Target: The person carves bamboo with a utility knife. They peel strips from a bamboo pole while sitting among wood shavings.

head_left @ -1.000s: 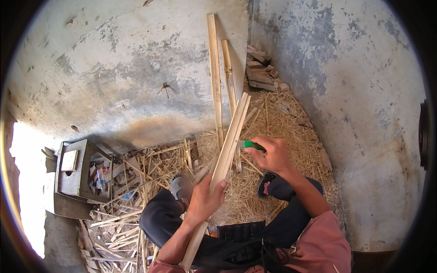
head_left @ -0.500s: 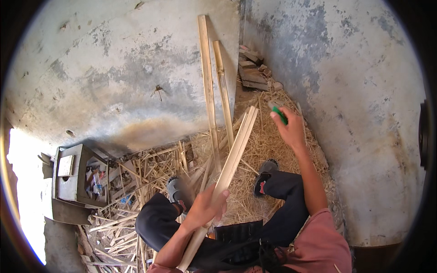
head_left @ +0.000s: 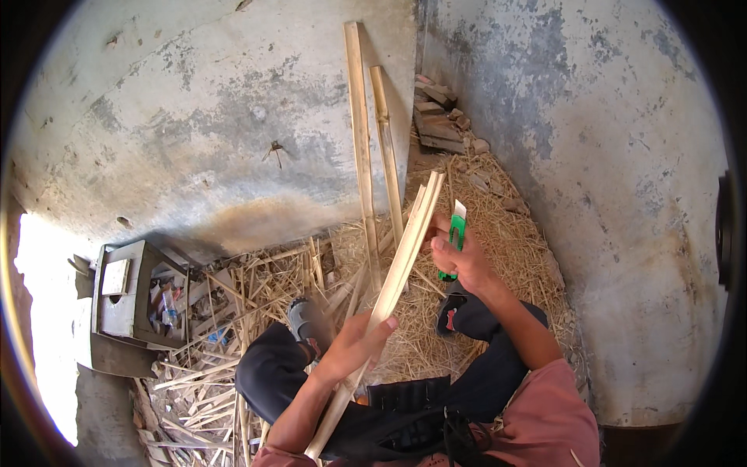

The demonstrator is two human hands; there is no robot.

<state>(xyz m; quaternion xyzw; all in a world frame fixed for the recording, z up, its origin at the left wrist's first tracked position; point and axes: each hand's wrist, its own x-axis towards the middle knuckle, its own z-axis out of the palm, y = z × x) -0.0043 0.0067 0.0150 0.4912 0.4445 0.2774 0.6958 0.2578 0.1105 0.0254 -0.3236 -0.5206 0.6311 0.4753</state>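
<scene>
Two long bamboo slats [head_left: 359, 132] lean side by side against the stained, grey plaster wall [head_left: 194, 117], close to the corner where it meets a second, blotchy wall [head_left: 591, 140]. In that corner lies a small heap of broken bricks [head_left: 437, 117], and below it the floor is covered with straw and thin bamboo shavings [head_left: 498, 226], with a scatter of split bamboo offcuts [head_left: 210, 373] further left. At the left edge, beside a bright sunlit opening, stands a grey open wooden box [head_left: 128, 300] holding small mixed items too small to tell apart.
</scene>
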